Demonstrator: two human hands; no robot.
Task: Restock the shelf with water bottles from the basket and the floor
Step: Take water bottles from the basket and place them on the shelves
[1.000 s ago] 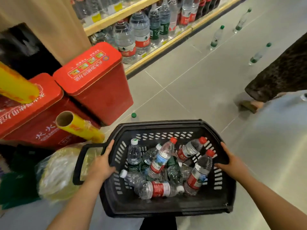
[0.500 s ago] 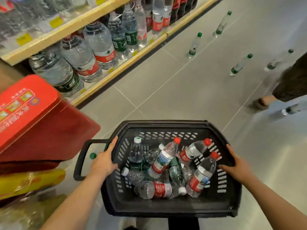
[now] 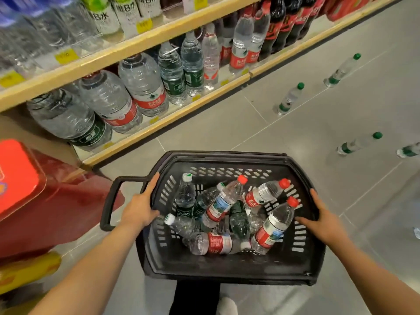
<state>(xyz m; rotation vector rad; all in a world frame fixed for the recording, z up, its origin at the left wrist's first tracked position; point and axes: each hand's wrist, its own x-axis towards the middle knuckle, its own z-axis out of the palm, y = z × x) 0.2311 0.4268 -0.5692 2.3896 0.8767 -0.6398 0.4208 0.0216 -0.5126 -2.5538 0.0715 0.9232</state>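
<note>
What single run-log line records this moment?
stage: carrying | left hand: grips basket rim | right hand: grips opposite rim | load: water bottles | shelf: ahead-left

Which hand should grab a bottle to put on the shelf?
Probably the left hand: the shelf is on its side. The right hand can keep holding the basket, though red-capped bottles lie close to it.

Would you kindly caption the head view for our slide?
Both hands hold a black basket of water bottles beside the drinks shelf.

Top-shelf bottles [image 3: 45, 23] blurred, labels unreadable; far-right floor bottle [image 3: 409, 151] cut off by edge; red box [image 3: 18, 176] cropped left.
</note>
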